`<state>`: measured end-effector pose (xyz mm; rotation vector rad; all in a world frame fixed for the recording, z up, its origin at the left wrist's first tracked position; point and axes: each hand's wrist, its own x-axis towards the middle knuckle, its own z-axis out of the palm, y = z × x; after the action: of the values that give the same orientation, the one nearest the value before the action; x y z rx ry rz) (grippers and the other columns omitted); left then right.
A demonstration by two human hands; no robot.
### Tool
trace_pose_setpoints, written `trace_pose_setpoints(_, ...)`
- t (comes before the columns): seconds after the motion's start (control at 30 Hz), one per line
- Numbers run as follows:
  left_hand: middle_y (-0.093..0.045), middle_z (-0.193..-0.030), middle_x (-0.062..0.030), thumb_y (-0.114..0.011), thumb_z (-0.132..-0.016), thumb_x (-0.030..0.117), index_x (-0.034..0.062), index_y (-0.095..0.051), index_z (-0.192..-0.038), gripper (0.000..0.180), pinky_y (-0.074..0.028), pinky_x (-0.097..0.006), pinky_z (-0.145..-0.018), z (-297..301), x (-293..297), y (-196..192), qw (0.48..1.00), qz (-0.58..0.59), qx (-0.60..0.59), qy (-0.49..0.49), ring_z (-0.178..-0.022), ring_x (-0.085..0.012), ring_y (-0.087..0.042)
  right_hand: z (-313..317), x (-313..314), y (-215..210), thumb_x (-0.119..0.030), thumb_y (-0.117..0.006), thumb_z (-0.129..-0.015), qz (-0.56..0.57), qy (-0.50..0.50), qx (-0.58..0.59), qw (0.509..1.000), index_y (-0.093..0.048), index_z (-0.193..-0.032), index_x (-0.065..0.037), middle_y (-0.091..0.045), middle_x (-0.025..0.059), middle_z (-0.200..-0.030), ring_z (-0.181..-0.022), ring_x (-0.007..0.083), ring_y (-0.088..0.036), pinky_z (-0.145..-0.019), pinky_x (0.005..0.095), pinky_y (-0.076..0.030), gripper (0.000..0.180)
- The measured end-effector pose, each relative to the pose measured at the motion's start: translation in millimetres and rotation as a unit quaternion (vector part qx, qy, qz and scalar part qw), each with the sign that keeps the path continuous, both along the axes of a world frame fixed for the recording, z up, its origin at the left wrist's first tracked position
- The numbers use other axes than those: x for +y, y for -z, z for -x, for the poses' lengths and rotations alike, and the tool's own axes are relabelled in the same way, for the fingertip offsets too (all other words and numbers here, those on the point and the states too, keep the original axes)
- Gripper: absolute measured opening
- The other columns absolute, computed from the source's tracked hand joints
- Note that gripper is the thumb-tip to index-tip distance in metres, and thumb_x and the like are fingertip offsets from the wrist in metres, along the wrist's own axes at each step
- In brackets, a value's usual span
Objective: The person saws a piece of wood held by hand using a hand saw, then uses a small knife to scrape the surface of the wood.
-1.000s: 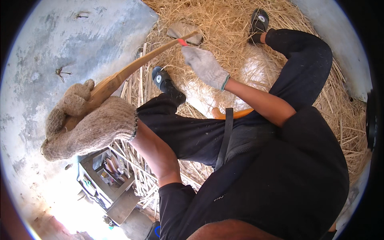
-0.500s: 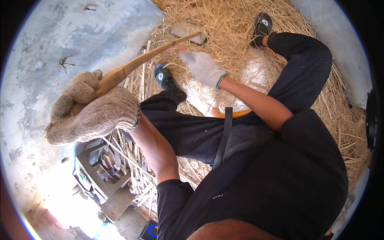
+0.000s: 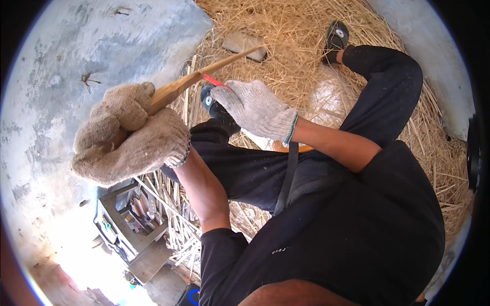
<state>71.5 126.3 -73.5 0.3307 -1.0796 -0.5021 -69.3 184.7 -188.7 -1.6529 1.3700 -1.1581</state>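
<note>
L hand [image 3: 130, 135], in thick brownish knit glove, is wrapped tight round the broad end of a long wooden strip [image 3: 186, 84], fingers curled over it, thumb side along the near edge. Strip leaves the top R side of that fist & runs up and R at a slant, tapering to a thin tip well away from the hand; in view, tip overlaps the edge of a flat grey slab [image 3: 237, 42] lying in straw [image 3: 291, 30]. R hand [image 3: 258, 109], in paler knit glove w/ green-edged cuff, sits R of L fist & just below the strip's mid-length; fingers folded together, pinching a slim red tool [image 3: 213, 81]. Red end sticks out past the fingertips, aimed L & up at the strip's lower edge; can't quite tell if it's touching or only just beside, as the two overlap at this angle. Below R hand: L sandal [image 3: 207, 99], partly behind the glove's fingers, & an orange curved piece [image 3: 303, 149], mostly hidden by the forearm & black strap [image 3: 287, 178]. R sandal [image 3: 338, 35] is well off, top R, on the straw. Worn bluish wall [image 3: 56, 76] along L side, beyond L fist. Wooden box [image 3: 118, 217] w/ small mixed items stands below L fist, well apart, nr loose pale stalks [image 3: 185, 239].
</note>
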Motion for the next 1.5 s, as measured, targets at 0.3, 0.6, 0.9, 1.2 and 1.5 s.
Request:
trace_pose_setpoints(0.3,-0.032,-0.042,0.0015,-0.046,-0.102,0.052,0.0126,-0.046,-0.059,0.058,-0.041,-0.029,-0.031,4.2,-0.8,-10.3,0.99,0.082,-0.111,-0.026,-0.033,-0.0115,-0.036,50.4,-6.0,82.6,-0.061,-0.036,-0.102,-0.261,-0.018,0.199,0.944,-0.063,-0.087,0.006,-0.064,0.031,-0.079,-0.08,0.0448,-0.067,-0.068,0.0525,-0.048,0.074)
trace_pose_setpoints(0.6,-0.051,-0.065,-0.007,-0.047,-0.104,0.042,0.0005,-0.056,-0.091,0.045,-0.052,-0.033,-0.042,-17.7,-18.8,2.6,0.979,0.051,-0.065,-0.186,-0.047,-0.0151,-0.052,23.0,-2.1,43.7,-0.058,-0.035,-0.103,-0.181,0.041,0.018,0.982,-0.064,-0.097,0.004,-0.064,0.0306,-0.087,-0.085,0.0467,-0.062,-0.077,0.0519,-0.047,0.069)
trace_pose_setpoints(0.9,-0.058,-0.079,-0.0115,-0.043,-0.104,0.05,-0.0086,-0.048,-0.11,0.059,-0.06,-0.028,-0.05,-50.4,-34.1,17.4,0.976,0.077,-0.124,-0.161,-0.055,-0.0147,-0.06,27.4,13.6,22.4,-0.057,-0.043,-0.104,-0.071,0.076,-0.111,0.988,-0.068,-0.103,0.0,-0.06,0.0083,-0.07,-0.069,0.0166,-0.058,-0.067,0.0359,-0.049,0.062)
trace_pose_setpoints(1.2,-0.059,-0.087,-0.013,-0.026,-0.1,0.07,-0.0032,-0.05,-0.109,0.077,-0.063,-0.03,-0.056,-18.7,-9.6,10.5,0.974,-0.061,-0.097,-0.198,-0.062,-0.0179,-0.063,-6.0,-16.6,59.8,-0.033,-0.054,-0.104,0.068,0.05,-0.04,0.996,-0.063,-0.098,0.001,-0.054,0.024,-0.062,-0.054,0.0408,-0.054,-0.054,0.0442,-0.043,0.036)
trace_pose_setpoints(1.5,-0.062,-0.09,-0.0125,-0.036,-0.1,0.063,-0.0014,-0.053,-0.112,0.068,-0.063,-0.035,-0.062,-35.2,-22.3,49.9,0.995,-0.027,-0.007,-0.095,-0.068,-0.0209,-0.065,18.4,-24.1,76.4,-0.047,-0.04,-0.105,-0.099,0.107,0.041,0.988,-0.064,-0.098,0.0,-0.061,0.0289,-0.074,-0.073,0.0463,-0.064,-0.06,0.0512,-0.046,0.053)
